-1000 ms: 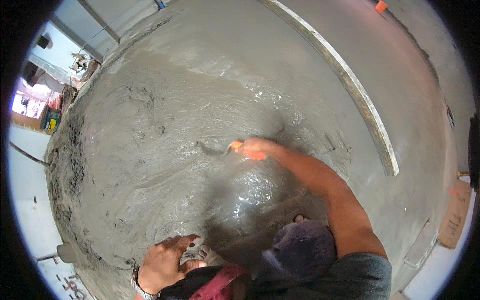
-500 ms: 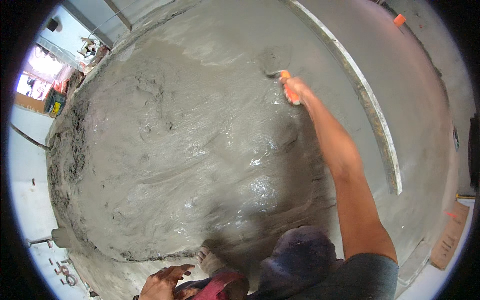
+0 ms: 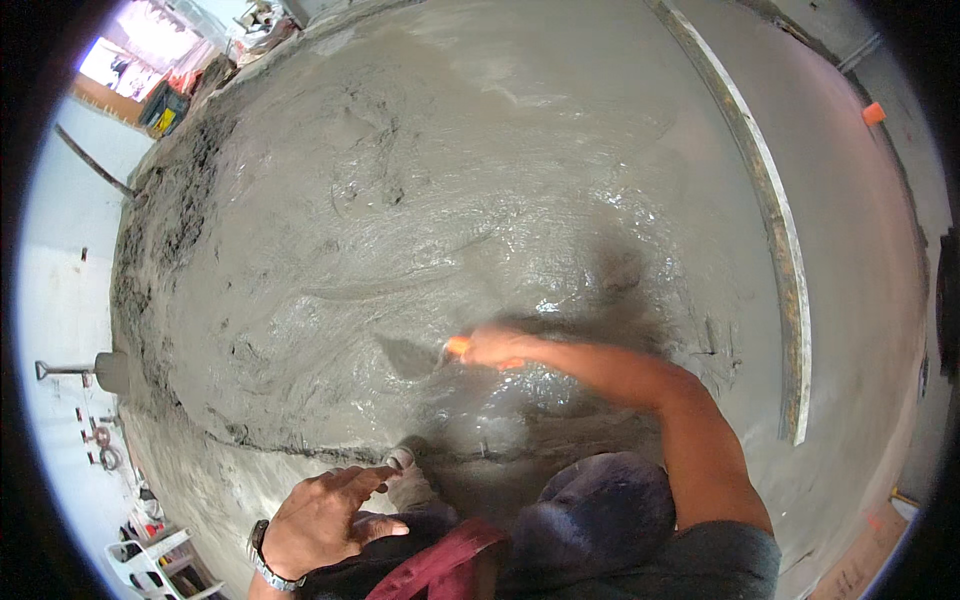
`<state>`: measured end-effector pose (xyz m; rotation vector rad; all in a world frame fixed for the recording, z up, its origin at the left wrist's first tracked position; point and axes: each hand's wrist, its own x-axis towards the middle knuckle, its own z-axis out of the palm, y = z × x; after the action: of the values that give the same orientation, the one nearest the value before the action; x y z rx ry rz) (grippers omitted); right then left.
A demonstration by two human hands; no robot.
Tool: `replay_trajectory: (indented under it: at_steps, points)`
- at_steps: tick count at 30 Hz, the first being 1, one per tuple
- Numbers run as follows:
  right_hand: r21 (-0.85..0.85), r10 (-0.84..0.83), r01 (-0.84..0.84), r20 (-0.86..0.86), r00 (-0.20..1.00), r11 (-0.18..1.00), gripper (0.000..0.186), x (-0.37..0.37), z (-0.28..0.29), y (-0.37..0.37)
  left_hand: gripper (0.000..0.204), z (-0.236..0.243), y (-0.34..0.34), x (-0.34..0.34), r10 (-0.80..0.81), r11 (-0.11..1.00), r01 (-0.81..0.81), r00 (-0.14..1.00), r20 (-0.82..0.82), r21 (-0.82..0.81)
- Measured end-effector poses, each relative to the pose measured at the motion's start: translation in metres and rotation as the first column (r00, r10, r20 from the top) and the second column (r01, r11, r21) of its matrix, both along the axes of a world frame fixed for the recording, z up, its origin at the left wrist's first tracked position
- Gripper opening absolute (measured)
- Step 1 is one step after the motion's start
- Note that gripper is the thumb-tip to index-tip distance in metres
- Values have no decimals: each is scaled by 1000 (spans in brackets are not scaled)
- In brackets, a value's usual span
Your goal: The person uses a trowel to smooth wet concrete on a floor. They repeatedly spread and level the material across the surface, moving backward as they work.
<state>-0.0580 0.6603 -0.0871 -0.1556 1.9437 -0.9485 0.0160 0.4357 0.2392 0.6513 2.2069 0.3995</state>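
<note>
My right hand [image 3: 495,346], somewhat blurred, is closed on the orange handle of a trowel [image 3: 410,356], whose dark, mud-coated blade lies on wet grey cement [image 3: 350,250] left of the hand. The surface is glossy and ridged around the blade, rougher along the left edge. My left hand [image 3: 332,518], with a metal wristwatch, hangs low at the bottom left beside my bent legs, fingers apart and slightly curled, holding nothing. My foot [image 3: 408,473] is just beside it at the cement's lower edge.
A long metal straightedge [image 3: 775,230] lies to the right. A shovel [image 3: 110,372] is at the left wall, with a bucket [image 3: 165,108] near the upper-left opening and a white plastic chair [image 3: 150,560] lower left. An orange object [image 3: 873,113] and cardboard [image 3: 850,560] are at the right.
The trowel and my right hand went up and right, then came back down and left. My left hand stays low. The view has shifted, showing more of the lower-left wall.
</note>
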Motion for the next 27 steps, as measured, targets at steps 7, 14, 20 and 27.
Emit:
replay_trajectory:
  at_steps: [7, 14, 20, 27]
  points:
    - [309, -31, 158, -379, 925, 938, 33, -14, 39, 47, 55, 5, -13, 9, 18, 1000, -18, 1000, 21, 10]
    - [386, -58, 215, -380, 923, 897, 38, -76, 33, 121, 48, 28, -14, 12, 43, 999, -44, 996, 78, 20]
    - [-67, -825, 847, -278, 492, 528, 39, -197, 71, 277, 41, 22, -15, 5, -18, 991, 11, 998, 56, 132]
    - [111, -322, 409, -450, 833, 906, 37, -167, 74, 183, 44, 26, -17, 1, 96, 987, -110, 988, 120, 117]
